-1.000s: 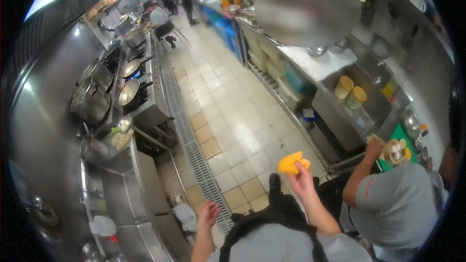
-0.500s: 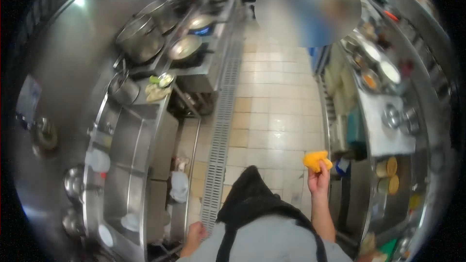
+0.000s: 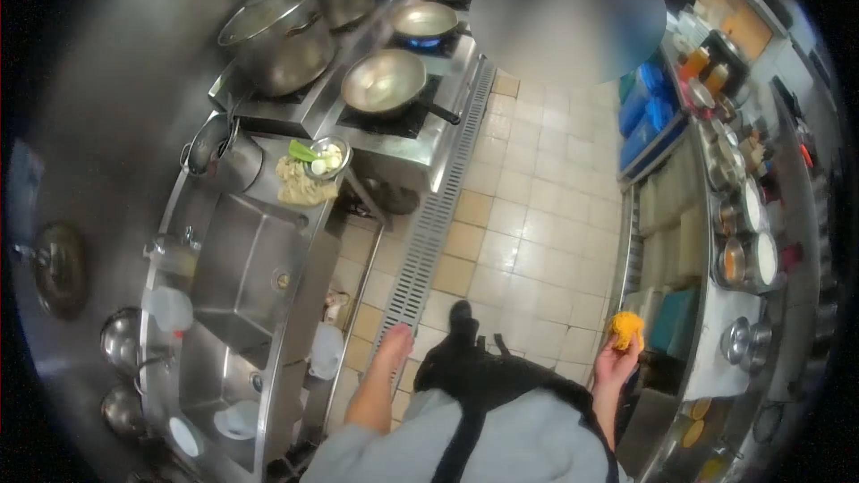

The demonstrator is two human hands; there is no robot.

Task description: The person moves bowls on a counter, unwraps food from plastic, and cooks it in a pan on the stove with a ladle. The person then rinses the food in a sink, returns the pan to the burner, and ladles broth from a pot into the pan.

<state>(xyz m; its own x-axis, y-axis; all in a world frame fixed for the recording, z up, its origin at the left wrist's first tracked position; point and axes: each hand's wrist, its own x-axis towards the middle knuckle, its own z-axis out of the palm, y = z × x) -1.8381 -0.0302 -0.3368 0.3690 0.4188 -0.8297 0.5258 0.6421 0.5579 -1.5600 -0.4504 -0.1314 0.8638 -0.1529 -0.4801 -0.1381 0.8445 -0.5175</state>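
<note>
My right hand (image 3: 616, 362) is closed around a bunched yellow cloth (image 3: 627, 330), held out at my right side near the counter. The cloth sticks out above my fingers. My left hand (image 3: 395, 342) hangs over the floor drain grate (image 3: 425, 259) on the other side of my body. Its fingers look curled in, and nothing shows in them. Beyond it stands the steel sink (image 3: 234, 259).
Two pans, one a frying pan (image 3: 385, 82), sit on the stove at left, with a lit blue flame under the farther one. Large pots (image 3: 279, 40) stand behind. A small bowl (image 3: 329, 158) and a crumpled rag (image 3: 304, 183) lie by the sink. Steel containers (image 3: 752, 259) line the right counter.
The view has moved forward along the aisle, so the stove appears closer. My right hand has shifted right and lower with the cloth. My left hand has swung forward.
</note>
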